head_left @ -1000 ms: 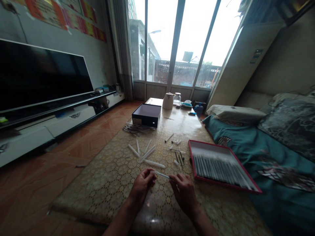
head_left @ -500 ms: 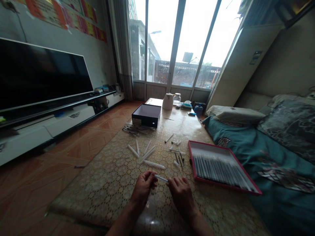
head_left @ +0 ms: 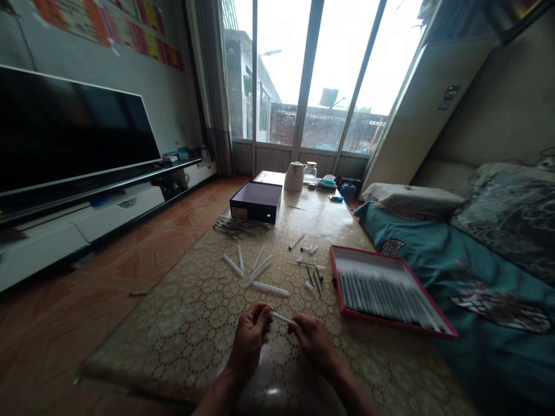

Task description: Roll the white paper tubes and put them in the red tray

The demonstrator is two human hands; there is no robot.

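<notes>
Near the front of the table, my left hand (head_left: 254, 332) and my right hand (head_left: 314, 341) hold a slim whitish pen (head_left: 281, 317) between them, one end in each. Both hands are closed, thumbs and fingers pinched on it; its ends are hidden. Just beyond lie several clear-white pen barrels (head_left: 271, 289). To their right are thin dark refills (head_left: 314, 278), a short white cap (head_left: 309, 286) and other small pen parts (head_left: 309, 249). A red-rimmed tray (head_left: 344, 303) at the right holds a row of many pens (head_left: 385, 294).
A dark open box (head_left: 254, 211) stands farther back, with a pile of dark thin pieces (head_left: 234, 228) before it. A kettle (head_left: 293, 178), a glass jar (head_left: 310, 173) and a tissue pack (head_left: 326, 182) sit at the far end. A sofa (head_left: 416, 266) borders the table's right.
My right hand has turned, its thumb and fingers now showing in a pinch on the pen's right end. My left hand keeps its grip. The view has shifted slightly.
</notes>
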